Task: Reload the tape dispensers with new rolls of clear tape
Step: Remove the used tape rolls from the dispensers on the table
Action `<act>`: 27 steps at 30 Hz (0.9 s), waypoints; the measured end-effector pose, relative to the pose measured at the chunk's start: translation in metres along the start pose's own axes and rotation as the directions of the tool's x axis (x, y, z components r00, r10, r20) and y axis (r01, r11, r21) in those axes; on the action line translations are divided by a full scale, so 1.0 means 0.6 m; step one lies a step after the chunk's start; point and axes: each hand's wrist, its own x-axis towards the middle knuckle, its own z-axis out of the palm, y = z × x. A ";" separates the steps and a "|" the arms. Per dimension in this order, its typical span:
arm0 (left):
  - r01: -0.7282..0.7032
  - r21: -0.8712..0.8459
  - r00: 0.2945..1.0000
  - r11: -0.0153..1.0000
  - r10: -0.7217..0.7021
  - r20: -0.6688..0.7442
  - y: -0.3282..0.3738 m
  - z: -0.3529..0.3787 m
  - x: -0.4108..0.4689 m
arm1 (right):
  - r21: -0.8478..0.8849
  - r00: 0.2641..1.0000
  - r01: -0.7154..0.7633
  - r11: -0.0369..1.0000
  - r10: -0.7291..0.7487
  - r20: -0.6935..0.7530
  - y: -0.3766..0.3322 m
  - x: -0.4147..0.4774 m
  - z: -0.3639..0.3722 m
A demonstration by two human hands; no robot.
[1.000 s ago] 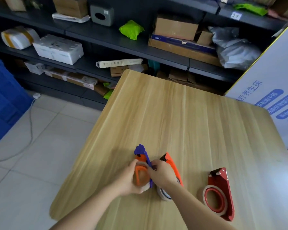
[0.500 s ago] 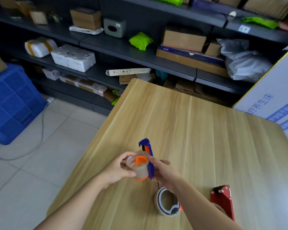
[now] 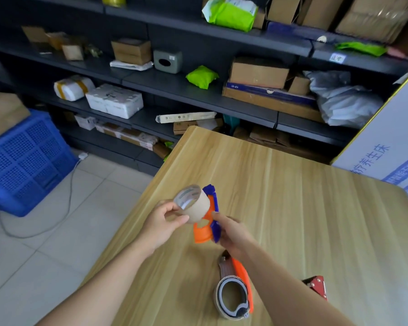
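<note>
Head view: your left hand holds a brown cardboard tape core up over the desk, your fingers closed on its near side. Your right hand grips the blue and orange dispenser, which touches the core's right end. Nearer you, an orange dispenser with a tape roll lies on the desk. A red dispenser peeks out to the right, behind your arm.
</note>
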 end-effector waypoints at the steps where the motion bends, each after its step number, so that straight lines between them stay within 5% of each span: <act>1: 0.002 0.034 1.000 0.999 -0.001 -0.022 0.006 -0.003 0.006 | -0.026 1.000 -0.007 1.000 0.006 -0.007 -0.001 0.001 -0.001; 10: 0.094 0.271 0.992 0.958 -0.066 -0.111 0.016 -0.022 0.056 | -0.198 0.989 -0.145 0.969 0.146 -0.006 0.024 0.014 0.024; 18: 0.136 0.470 0.990 0.872 -0.130 -0.045 -0.034 -0.030 0.128 | -0.217 0.965 -0.259 0.941 0.244 -0.096 0.066 0.037 0.059; 27: 0.175 0.549 0.964 0.818 -0.255 0.074 -0.068 -0.031 0.206 | -0.658 0.976 -0.210 0.723 0.112 -0.189 0.078 0.056 0.090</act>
